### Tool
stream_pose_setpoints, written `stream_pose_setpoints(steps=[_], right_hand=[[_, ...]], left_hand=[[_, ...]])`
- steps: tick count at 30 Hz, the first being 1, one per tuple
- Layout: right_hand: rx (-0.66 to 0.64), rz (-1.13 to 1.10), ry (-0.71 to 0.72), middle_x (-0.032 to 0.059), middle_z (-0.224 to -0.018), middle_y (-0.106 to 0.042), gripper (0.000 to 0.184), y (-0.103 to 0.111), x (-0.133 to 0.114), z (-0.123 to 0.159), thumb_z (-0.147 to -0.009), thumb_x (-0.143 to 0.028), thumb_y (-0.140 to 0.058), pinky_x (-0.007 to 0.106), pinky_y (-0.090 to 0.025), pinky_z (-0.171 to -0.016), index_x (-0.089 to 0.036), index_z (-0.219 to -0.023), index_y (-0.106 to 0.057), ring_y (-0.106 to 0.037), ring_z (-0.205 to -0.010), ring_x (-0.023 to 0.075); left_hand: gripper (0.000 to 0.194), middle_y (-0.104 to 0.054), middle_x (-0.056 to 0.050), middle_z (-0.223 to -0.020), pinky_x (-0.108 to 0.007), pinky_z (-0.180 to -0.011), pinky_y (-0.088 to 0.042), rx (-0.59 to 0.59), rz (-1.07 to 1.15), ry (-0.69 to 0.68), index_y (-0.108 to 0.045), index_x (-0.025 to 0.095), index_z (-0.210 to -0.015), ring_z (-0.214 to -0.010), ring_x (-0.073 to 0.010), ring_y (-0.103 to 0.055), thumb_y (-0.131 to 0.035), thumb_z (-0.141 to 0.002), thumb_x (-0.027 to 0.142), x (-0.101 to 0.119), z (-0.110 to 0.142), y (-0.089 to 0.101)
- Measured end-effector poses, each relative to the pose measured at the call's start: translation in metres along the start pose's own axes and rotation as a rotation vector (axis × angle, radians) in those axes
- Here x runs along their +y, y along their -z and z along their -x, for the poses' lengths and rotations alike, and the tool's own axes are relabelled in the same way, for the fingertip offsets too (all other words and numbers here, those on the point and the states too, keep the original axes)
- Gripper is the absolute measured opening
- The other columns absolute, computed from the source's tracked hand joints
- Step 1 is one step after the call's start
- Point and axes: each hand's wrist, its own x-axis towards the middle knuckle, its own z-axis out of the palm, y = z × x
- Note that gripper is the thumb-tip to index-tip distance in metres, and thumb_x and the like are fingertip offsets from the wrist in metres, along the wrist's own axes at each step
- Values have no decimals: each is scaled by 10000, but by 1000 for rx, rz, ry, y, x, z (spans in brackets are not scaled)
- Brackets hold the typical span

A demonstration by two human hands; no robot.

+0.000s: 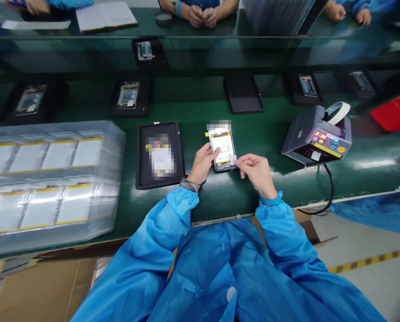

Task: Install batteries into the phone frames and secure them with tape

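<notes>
An open phone body with a white battery (222, 150) lies on the green belt (270, 134) in front of me. My left hand (202, 163) grips its left edge, fingers wrapped round the side. My right hand (255, 172) pinches at the phone's lower right corner, fingers pressed together on a small pale strip. A black tray (142, 156) holding another white part sits just left of my left hand.
A stack of clear trays of white batteries (48, 179) fills the left. A grey tape dispenser (316, 138) with a cable stands right. More black trays (243, 93) with phones ride the belt behind. Other people's hands (202, 15) rest on the far bench. A red tray (394, 112) lies far right.
</notes>
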Motion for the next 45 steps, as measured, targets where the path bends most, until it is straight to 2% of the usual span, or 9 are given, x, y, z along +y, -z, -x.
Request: stream_pose_setpoints(steps=[4, 10, 18, 25, 45], right_hand=[[-1, 2, 5, -18, -487, -581, 458, -11, 6, -8, -659, -575, -872, 229, -361, -431, -174, -722, -661, -473, -417, 103], [21, 37, 1, -6, -508, -612, 438, -10, 9, -5, -664, -544, -879, 229, -370, -454, -169, -727, -662, -501, -439, 107], [49, 46, 38, 9, -545, -642, 363, -11, 17, -6, -734, -491, -827, 238, -422, -502, -166, -750, -666, -564, -474, 124], [54, 76, 62, 16, -558, -653, 389, -13, 21, -6, -748, -516, -814, 238, -443, -523, -166, -752, -644, -594, -486, 135], [77, 158, 86, 11, -553, -642, 366, -15, 22, -5, -794, -507, -767, 249, -429, -545, -176, -758, -615, -577, -486, 138]], left_hand=[[465, -761, -119, -1152, -365, -874, -589, -9, 3, -22, -679, 157, -1121, -1039, -275, -726, -865, -733, 334, -1, 0, 1], [457, -760, -117, -1160, -364, -875, -590, -12, -23, -21, -689, 161, -1132, -1029, -273, -726, -859, -745, 336, -1, 0, -1], [436, -753, -132, -1148, -428, -952, -573, -3, -16, -20, -678, 149, -1138, -1104, -318, -712, -851, -767, 300, 1, 1, -1], [486, -753, -111, -1183, -419, -1002, -563, -35, -39, -19, -645, 161, -1179, -1140, -299, -702, -848, -774, 338, -1, 0, 1], [483, -748, -114, -1207, -419, -992, -572, -15, -86, -24, -645, 165, -1170, -1162, -307, -695, -853, -779, 358, -1, 0, 1]])
